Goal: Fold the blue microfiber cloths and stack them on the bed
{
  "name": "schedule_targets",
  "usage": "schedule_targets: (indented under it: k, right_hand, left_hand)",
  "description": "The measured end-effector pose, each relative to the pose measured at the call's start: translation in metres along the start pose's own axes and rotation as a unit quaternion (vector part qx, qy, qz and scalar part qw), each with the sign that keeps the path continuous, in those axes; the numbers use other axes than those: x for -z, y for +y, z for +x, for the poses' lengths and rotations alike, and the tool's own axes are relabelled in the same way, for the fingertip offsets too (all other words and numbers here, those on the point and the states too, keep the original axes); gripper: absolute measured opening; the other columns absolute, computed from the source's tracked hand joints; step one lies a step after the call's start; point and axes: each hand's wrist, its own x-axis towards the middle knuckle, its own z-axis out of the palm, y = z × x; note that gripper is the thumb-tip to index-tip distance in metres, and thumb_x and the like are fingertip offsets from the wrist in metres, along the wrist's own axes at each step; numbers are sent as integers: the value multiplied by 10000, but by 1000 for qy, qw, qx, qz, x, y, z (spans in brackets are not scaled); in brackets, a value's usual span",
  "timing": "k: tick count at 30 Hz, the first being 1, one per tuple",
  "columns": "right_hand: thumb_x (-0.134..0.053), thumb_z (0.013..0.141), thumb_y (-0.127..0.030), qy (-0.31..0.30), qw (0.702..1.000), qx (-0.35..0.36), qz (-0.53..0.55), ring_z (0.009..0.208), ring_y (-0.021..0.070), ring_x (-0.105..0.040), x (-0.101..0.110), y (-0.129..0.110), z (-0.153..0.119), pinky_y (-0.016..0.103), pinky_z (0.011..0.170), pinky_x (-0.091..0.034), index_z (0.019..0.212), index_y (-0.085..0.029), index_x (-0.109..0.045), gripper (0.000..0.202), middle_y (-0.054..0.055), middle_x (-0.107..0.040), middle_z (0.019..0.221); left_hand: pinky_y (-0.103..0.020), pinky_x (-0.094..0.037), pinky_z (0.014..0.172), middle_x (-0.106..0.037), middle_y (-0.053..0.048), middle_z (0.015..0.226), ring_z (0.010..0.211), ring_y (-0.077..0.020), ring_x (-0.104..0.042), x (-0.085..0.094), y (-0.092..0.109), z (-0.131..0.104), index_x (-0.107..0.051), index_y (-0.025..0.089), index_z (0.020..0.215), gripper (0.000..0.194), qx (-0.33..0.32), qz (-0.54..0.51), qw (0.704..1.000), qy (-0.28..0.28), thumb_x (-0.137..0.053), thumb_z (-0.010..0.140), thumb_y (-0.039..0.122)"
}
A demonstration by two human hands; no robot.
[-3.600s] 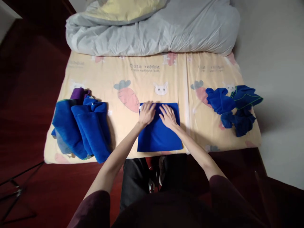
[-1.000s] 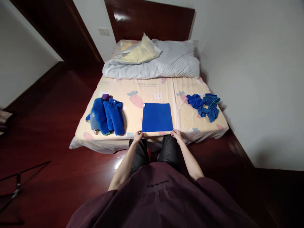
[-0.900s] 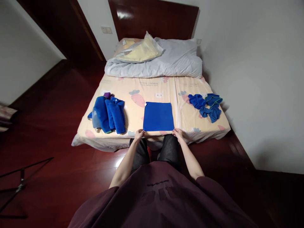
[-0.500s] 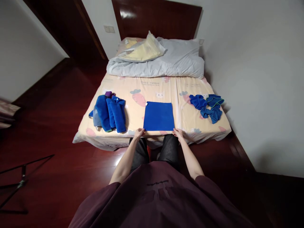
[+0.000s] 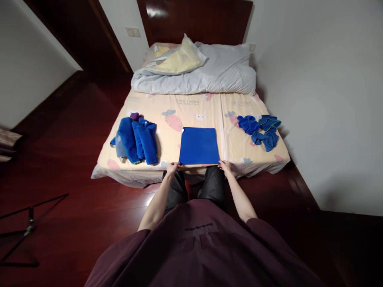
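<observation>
A square blue towel [image 5: 199, 146] lies spread flat at the near edge of the bed, a small white tag at its far left corner. My left hand [image 5: 173, 168] pinches the near left corner, fingers closed on it. At the near right corner my right hand [image 5: 224, 166] grips the cloth the same way. Left of the towel is a heap of rolled or folded blue towels [image 5: 128, 139] with grey and purple pieces among them. Several crumpled blue cloths [image 5: 265, 141], one edged in green, lie to the right.
The bed [image 5: 167, 149] has a cream sheet printed with carrots. A bunched grey-white quilt [image 5: 221, 75] and a yellow pillow [image 5: 179, 59] are at the headboard [image 5: 197, 20]. Black stand legs [image 5: 30, 223] rest on the floor at left; a wall [image 5: 323, 99] stands at right.
The view has shifted slightly. Both hands keep hold of the towel's near corners, and the cloth stays flat in nearly the same place.
</observation>
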Motion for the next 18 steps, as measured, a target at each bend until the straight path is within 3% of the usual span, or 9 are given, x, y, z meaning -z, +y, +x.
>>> schedule_targets:
  k: [7,11,14,18]
  right_hand:
    - [-757,836,-251,-2,1000,12,18,513,106,-642,1,4,-5,156,461,-461,830,-182,-644,133,17,-720,669]
    - [-734,818,-291,-12,997,65,30,525,89,-617,1,3,-2,162,489,-458,1010,-185,-688,225,-24,-727,745]
    - [-699,829,-311,-48,993,109,19,561,96,-611,3,1,0,191,537,-488,1003,-183,-753,223,4,-764,837]
    - [-764,771,-277,-88,989,118,25,674,136,-668,4,-5,1,241,682,-554,1029,-172,-775,279,25,-782,863]
  left_hand:
    - [-244,-520,637,-760,-86,826,805,-205,-741,-2,-8,-5,-659,165,866,265,41,-5,999,10,-772,766,383]
    - [-226,-507,628,-731,-35,816,710,-156,-709,-2,-1,-4,-641,182,1067,357,25,-5,1000,9,-788,770,317]
    - [-247,-526,655,-723,-24,804,682,-152,-694,3,6,-1,-656,197,1155,441,-4,-13,1000,-26,-816,766,329]
    - [-300,-557,725,-734,-56,803,734,-182,-696,10,11,5,-743,158,1047,388,-46,-23,995,-89,-844,727,351]
